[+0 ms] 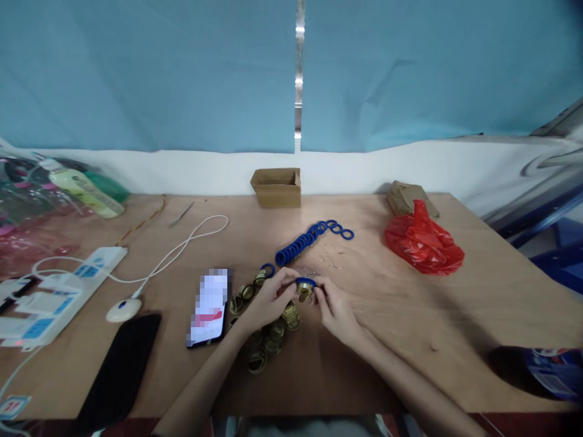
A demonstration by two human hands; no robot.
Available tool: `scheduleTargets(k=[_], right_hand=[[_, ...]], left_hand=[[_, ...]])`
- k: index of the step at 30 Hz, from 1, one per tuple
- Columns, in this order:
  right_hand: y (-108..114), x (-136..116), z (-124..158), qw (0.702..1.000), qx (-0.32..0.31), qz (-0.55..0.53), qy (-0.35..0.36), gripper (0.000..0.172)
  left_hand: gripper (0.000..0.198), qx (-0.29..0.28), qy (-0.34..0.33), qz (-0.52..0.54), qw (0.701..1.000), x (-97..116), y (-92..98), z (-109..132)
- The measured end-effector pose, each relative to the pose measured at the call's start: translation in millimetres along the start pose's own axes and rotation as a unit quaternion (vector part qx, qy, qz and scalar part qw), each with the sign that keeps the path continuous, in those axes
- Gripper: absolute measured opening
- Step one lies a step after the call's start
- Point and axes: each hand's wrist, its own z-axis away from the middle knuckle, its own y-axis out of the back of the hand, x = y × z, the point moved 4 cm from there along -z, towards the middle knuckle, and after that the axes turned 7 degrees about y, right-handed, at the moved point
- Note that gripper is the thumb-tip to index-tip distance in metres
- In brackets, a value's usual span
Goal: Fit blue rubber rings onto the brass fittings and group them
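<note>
Between my two hands is a brass ring-shaped fitting (305, 291) with a blue ring (306, 281) around its upper edge. My left hand (274, 295) pinches it from the left, and my right hand (334, 306) pinches it from the right. Several more brass fittings (292, 317) lie around and below my left hand, some hidden by it. Beyond the hands a row of blue rings (300, 244) leans together on the table, spreading flat at its far right end. One single blue ring (268, 269) rests just past my left hand.
A lit phone (209, 308), a black phone-like slab (121, 370) and a white power strip (77, 297) with cables lie to the left. An open cardboard box (279, 189) stands at the back. Rightward are a red plastic bag (423, 243) and a dark bottle (537, 371).
</note>
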Motion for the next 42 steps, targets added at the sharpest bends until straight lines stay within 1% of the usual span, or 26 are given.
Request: scheduleTargets(k=[4,7,9,11,13,15,16,18,20,22,24,27,29,31,32,34,36,38,40,42], right_hand=[[0.8,5.6,2.3,0.999,0.007,0.040,0.020,0.020],[2.8,9.8,3.8,0.997,0.027,0.067,0.041,0.023],[3.3,10.7,5.2,0.994,0.029,0.086,0.060,0.026],[1.6,9.9,7.0,0.993,0.010,0.095,0.075,0.030],[-2.2,6.4,8.6,0.991,-0.023,0.089,0.096,0.033],[-5.5,2.0,9.2,0.990,-0.045,0.074,0.113,0.036],[-5.8,1.0,8.6,0.991,-0.042,0.065,0.110,0.037],[-3.2,3.9,5.6,0.996,-0.010,0.054,0.072,0.036],[1.9,13.1,1.8,0.997,0.030,0.064,0.015,0.028],[6.2,25.3,-1.6,0.994,0.050,0.095,-0.024,0.019],[6.0,36.7,-4.0,0.989,0.033,0.141,-0.025,0.014],[-2.9,48.2,-5.0,0.976,-0.035,0.216,0.002,0.013],[-10.9,51.7,-5.4,0.964,-0.074,0.256,0.010,0.016],[-17.4,52.7,-7.2,0.953,-0.099,0.286,0.011,0.021],[-19.6,52.9,-8.5,0.949,-0.105,0.296,0.011,0.023],[-21.7,54.4,-11.3,0.948,-0.107,0.299,0.006,0.023],[-21.4,58.4,-13.5,0.957,-0.096,0.275,-0.005,0.020],[-20.2,64.3,-14.8,0.968,-0.083,0.237,-0.013,0.018],[-19.5,70.4,-15.2,0.976,-0.076,0.203,-0.015,0.017],[-19.4,75.6,-15.3,0.980,-0.072,0.182,-0.015,0.017]], left_hand=[[0.016,0.007,-0.014,-0.052,0.999,3.0,-2.4,2.8],[0.022,0.006,-0.006,-0.046,0.999,3.6,-3.8,4.3],[0.023,0.000,-0.008,-0.043,0.999,4.5,-4.2,4.8],[0.028,0.004,-0.022,-0.047,0.999,5.7,-3.1,4.9],[0.037,0.020,-0.033,-0.066,0.997,6.2,-1.0,4.2],[0.042,0.041,-0.039,-0.086,0.995,6.0,1.4,2.9],[0.042,0.050,-0.040,-0.087,0.994,5.6,2.3,1.9],[0.040,0.070,-0.034,-0.065,0.995,4.3,4.0,-0.3],[0.034,0.105,-0.024,-0.051,0.993,3.0,6.1,-2.0],[0.026,0.140,-0.020,-0.057,0.988,3.2,7.6,-2.5],[0.020,0.156,-0.028,-0.044,0.986,5.4,7.6,-1.8],[0.024,0.166,-0.025,0.027,0.986,8.7,8.1,0.7],[0.028,0.187,-0.010,0.065,0.980,9.8,10.7,2.2],[0.030,0.207,0.008,0.079,0.975,9.9,14.2,2.5],[0.031,0.210,0.018,0.081,0.974,9.3,15.8,2.0],[0.033,0.189,0.039,0.085,0.977,7.6,17.5,-0.2],[0.036,0.151,0.056,0.094,0.982,5.8,17.6,-2.5],[0.034,0.119,0.065,0.098,0.986,5.2,17.4,-3.5],[0.031,0.104,0.069,0.094,0.988,5.6,17.3,-3.2],[0.034,0.101,0.069,0.093,0.988,6.1,17.2,-2.5]])
